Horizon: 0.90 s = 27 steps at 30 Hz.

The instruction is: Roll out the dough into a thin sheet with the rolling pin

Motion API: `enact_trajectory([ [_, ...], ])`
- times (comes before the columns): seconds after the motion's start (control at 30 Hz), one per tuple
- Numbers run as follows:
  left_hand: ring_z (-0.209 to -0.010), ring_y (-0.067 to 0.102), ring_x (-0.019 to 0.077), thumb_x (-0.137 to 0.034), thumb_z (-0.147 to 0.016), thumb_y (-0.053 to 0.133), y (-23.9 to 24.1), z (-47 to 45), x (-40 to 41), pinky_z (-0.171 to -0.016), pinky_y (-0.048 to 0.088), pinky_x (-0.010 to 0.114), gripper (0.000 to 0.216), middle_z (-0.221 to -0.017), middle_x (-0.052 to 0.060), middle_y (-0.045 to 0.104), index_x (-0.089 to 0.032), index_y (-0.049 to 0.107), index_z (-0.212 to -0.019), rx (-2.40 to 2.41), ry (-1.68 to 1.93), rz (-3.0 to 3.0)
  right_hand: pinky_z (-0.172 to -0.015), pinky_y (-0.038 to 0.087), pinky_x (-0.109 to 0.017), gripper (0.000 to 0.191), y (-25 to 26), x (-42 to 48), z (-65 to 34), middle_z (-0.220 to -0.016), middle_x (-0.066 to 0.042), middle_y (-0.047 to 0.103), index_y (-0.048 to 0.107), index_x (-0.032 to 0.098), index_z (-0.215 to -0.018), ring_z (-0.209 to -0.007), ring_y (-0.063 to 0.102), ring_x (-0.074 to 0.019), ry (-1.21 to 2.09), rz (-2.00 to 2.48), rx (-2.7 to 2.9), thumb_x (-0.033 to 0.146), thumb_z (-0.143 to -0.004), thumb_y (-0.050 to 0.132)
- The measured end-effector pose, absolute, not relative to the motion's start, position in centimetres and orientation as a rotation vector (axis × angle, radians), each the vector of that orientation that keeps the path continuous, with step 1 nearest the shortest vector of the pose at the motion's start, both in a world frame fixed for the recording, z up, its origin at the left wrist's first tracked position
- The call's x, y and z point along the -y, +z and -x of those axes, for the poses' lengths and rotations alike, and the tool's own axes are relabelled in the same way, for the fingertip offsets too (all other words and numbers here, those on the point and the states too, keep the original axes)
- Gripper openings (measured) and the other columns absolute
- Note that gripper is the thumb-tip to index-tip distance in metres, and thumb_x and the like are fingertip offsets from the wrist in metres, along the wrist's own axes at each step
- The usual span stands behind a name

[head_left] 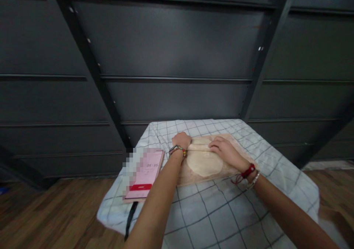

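Observation:
A pale rolling pin [200, 147] lies crosswise over a flat, roundish sheet of dough [205, 164]. My left hand [182, 139] is closed in a fist round the pin's left end, its fingers mostly hidden. At the other end, my right hand [224, 149] has its fingers bent over the pin. The dough shows on both the near and far side of the pin. Beneath it is a thin, light brown mat or board [190, 179].
A tablet or phone [143, 175] with a pink screen and a red bar lies left of my left forearm, partly blurred. A white checked cloth [210, 204] covers the table. A black strap [130, 217] hangs near its front left. Dark metal panels [179, 42] stand behind.

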<state>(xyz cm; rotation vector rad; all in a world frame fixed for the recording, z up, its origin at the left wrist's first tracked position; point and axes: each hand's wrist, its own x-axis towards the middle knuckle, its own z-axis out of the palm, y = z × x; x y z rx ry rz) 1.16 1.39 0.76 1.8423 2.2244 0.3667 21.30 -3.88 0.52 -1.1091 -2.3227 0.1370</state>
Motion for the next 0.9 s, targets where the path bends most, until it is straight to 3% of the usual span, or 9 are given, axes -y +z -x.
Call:
enact_trajectory([
  [0.27, -0.096, 0.066, 0.0259, -0.026, -0.084, 0.049, 0.5, -1.0, -1.8, -0.067, 0.045, 0.025, 0.031, -0.1, 0.02, 0.07, -0.01, 0.07, -0.101, -2.269, 0.388, -1.819, -0.065, 0.038, -0.023, 0.02, 1.8, 1.8, -20.4, -0.073, -0.001, 0.057, 0.051, 0.018, -0.069, -0.069, 0.051, -0.0131, 0.36, 1.158, 2.26, 0.013, -0.088, 0.048],
  [0.4, -0.094, 0.067, 0.0254, -0.026, -0.083, 0.049, 0.5, -1.0, -1.9, -0.065, 0.045, 0.025, 0.032, -0.101, 0.02, 0.07, -0.01, 0.07, -0.102, -2.257, 0.371, -1.811, -0.071, 0.039, -0.024, 0.02, 1.5, 1.9, -20.6, -0.076, -0.001, 0.058, 0.052, 0.018, -0.069, -0.074, 0.052, -0.0136, 0.394, 1.035, 2.423, 0.017, -0.089, 0.048],
  [0.53, -0.096, 0.067, 0.0242, -0.025, -0.084, 0.048, 0.5, -1.0, -2.1, -0.067, 0.046, 0.024, 0.034, -0.102, 0.02, 0.07, -0.01, 0.07, -0.105, -2.261, 0.354, -1.811, -0.064, 0.038, -0.023, 0.009, 1.3, 1.6, -20.9, -0.074, 0.001, 0.056, 0.052, 0.018, -0.073, -0.07, 0.051, -0.0128, 0.419, 1.077, 2.316, 0.015, -0.081, 0.057],
  [0.67, -0.099, 0.066, 0.0242, -0.025, -0.084, 0.048, 0.5, -1.0, -2.0, -0.069, 0.047, 0.024, 0.036, -0.104, 0.02, 0.07, -0.01, 0.069, -0.109, -2.266, 0.346, -1.808, -0.069, 0.039, -0.023, 0.01, 1.5, 0.7, -20.6, -0.076, -0.001, 0.059, 0.056, 0.017, -0.073, -0.073, 0.053, -0.0134, 0.411, 1.024, 2.385, 0.01, -0.079, 0.052],
  [0.9, -0.098, 0.067, 0.025, -0.026, -0.083, 0.049, 0.4, -1.0, -2.1, -0.068, 0.047, 0.025, 0.036, -0.104, 0.02, 0.07, -0.011, 0.07, -0.109, -2.275, 0.343, -1.795, -0.066, 0.037, -0.023, 0.005, 1.6, 1.6, -19.1, -0.08, -0.004, 0.061, 0.06, 0.015, -0.076, -0.074, 0.053, -0.0141, 0.323, 1.262, 2.355, 0.011, -0.073, 0.062],
])
